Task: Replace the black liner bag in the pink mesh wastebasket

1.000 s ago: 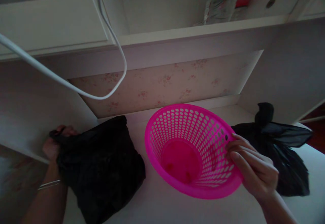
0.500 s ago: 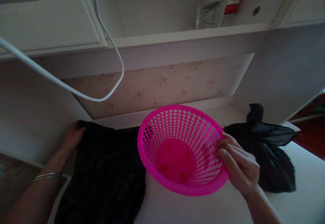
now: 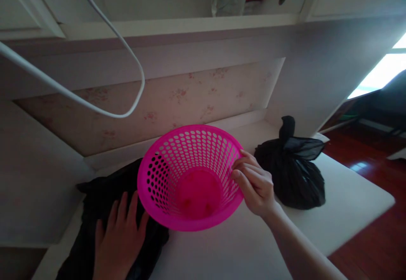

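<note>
A pink perforated plastic basket point(image 3: 199, 195) is tilted toward me, showing its inside with a few small dark spots on the bottom. My right hand point(image 3: 253, 182) pinches its right rim, thumb inside. Left of the basket, a black plastic bag point(image 3: 111, 178) lies loosely spread on the white surface. Over that bag my left hand point(image 3: 122, 231) is stretched flat with fingers apart, close to the basket's left rim. Farther right stands a full black plastic bag point(image 3: 298, 178), its top knotted.
The white tabletop point(image 3: 222, 250) ends at a rounded corner on the right, above a red-brown floor point(image 3: 368, 212). A white cable point(image 3: 95, 111) hangs in a loop at the upper left. Overhead, a cabinet shelf point(image 3: 158, 26) holds a clear container point(image 3: 229, 1).
My left hand has let go of the loose bag's upper left edge and now lies spread over it. The view has turned right; my right hand still grips the basket.
</note>
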Action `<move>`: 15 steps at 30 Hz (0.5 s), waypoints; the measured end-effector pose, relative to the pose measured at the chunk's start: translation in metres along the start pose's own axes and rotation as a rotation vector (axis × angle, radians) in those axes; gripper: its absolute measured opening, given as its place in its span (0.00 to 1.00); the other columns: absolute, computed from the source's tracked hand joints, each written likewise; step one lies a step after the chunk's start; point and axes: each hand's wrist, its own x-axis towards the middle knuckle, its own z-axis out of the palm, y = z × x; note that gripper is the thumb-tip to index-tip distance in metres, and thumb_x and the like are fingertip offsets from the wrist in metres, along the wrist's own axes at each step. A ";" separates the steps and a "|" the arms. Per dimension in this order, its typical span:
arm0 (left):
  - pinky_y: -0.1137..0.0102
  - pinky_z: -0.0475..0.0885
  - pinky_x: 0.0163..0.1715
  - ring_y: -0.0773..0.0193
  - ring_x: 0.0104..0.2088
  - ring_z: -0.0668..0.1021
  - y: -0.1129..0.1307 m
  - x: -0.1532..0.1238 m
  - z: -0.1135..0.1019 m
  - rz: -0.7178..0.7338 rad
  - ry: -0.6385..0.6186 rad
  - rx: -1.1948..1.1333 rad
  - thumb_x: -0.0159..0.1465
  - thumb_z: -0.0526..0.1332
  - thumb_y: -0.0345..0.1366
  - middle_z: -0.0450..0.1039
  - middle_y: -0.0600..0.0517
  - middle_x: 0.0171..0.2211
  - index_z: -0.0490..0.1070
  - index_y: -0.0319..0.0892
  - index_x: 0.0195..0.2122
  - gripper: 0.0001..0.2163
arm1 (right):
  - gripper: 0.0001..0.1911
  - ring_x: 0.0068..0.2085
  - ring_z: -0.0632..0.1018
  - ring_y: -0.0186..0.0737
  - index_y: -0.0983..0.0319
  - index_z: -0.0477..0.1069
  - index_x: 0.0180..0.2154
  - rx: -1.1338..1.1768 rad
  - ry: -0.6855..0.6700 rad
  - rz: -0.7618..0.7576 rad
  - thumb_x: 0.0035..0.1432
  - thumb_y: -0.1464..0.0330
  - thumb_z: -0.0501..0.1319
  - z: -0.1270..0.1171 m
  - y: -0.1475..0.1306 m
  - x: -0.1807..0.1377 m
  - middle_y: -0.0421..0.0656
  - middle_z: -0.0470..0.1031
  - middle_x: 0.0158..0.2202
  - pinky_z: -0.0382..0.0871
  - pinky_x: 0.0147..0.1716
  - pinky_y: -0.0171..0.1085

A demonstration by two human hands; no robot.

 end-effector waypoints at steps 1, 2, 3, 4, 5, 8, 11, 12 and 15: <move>0.26 0.56 0.64 0.30 0.70 0.65 -0.002 -0.006 0.011 -0.032 -0.041 0.057 0.71 0.47 0.46 0.59 0.31 0.73 0.62 0.36 0.72 0.31 | 0.14 0.32 0.79 0.37 0.59 0.69 0.28 -0.009 -0.011 0.004 0.66 0.77 0.59 0.000 -0.001 0.000 0.38 0.75 0.27 0.73 0.57 0.51; 0.23 0.55 0.62 0.28 0.71 0.63 -0.006 -0.010 0.020 -0.061 -0.076 0.101 0.71 0.47 0.47 0.57 0.30 0.74 0.60 0.36 0.73 0.32 | 0.12 0.35 0.80 0.38 0.59 0.71 0.30 -0.016 -0.023 0.011 0.66 0.77 0.59 0.000 -0.002 0.000 0.39 0.76 0.28 0.72 0.59 0.52; 0.21 0.54 0.60 0.26 0.71 0.62 -0.012 -0.011 0.028 -0.065 -0.114 0.132 0.71 0.49 0.48 0.55 0.29 0.74 0.61 0.36 0.73 0.33 | 0.10 0.38 0.81 0.40 0.59 0.73 0.33 -0.019 -0.034 0.019 0.67 0.76 0.60 0.000 -0.002 -0.001 0.40 0.77 0.30 0.71 0.60 0.53; 0.19 0.53 0.60 0.23 0.71 0.61 -0.019 -0.011 0.034 -0.050 -0.151 0.153 0.70 0.52 0.50 0.55 0.29 0.74 0.63 0.38 0.72 0.33 | 0.07 0.41 0.81 0.41 0.58 0.74 0.38 -0.021 -0.040 0.030 0.67 0.76 0.60 -0.002 -0.002 -0.003 0.41 0.79 0.34 0.70 0.62 0.55; 0.18 0.52 0.59 0.21 0.72 0.60 -0.025 -0.010 0.038 -0.015 -0.183 0.167 0.68 0.56 0.51 0.56 0.30 0.74 0.66 0.41 0.71 0.32 | 0.07 0.45 0.81 0.43 0.58 0.75 0.44 -0.019 -0.035 0.043 0.67 0.75 0.61 -0.003 -0.002 -0.005 0.43 0.81 0.38 0.68 0.64 0.56; 0.20 0.47 0.62 0.20 0.73 0.56 -0.036 -0.008 0.044 0.131 -0.270 0.170 0.56 0.71 0.54 0.64 0.36 0.71 0.76 0.52 0.63 0.33 | 0.15 0.55 0.79 0.48 0.57 0.72 0.55 -0.008 0.100 0.107 0.68 0.72 0.62 -0.015 0.002 -0.019 0.48 0.80 0.49 0.67 0.65 0.58; 0.23 0.49 0.65 0.23 0.74 0.55 -0.037 -0.008 0.048 0.186 -0.312 0.145 0.48 0.75 0.54 0.68 0.40 0.70 0.79 0.56 0.60 0.35 | 0.09 0.48 0.80 0.45 0.58 0.76 0.49 -0.076 0.195 0.296 0.68 0.68 0.64 -0.038 0.012 -0.037 0.47 0.80 0.44 0.76 0.50 0.45; 0.24 0.49 0.65 0.23 0.74 0.55 -0.037 -0.009 0.050 0.189 -0.313 0.138 0.48 0.75 0.54 0.68 0.40 0.70 0.79 0.56 0.59 0.36 | 0.06 0.42 0.80 0.43 0.59 0.77 0.45 -0.130 0.178 0.381 0.67 0.66 0.65 -0.048 0.018 -0.044 0.45 0.80 0.40 0.77 0.42 0.40; 0.29 0.49 0.68 0.25 0.74 0.55 -0.035 -0.011 0.055 0.195 -0.282 0.088 0.47 0.76 0.53 0.69 0.40 0.69 0.78 0.54 0.60 0.37 | 0.13 0.27 0.76 0.36 0.60 0.79 0.37 -0.311 0.168 0.613 0.64 0.57 0.68 -0.084 0.042 -0.061 0.41 0.78 0.29 0.68 0.24 0.34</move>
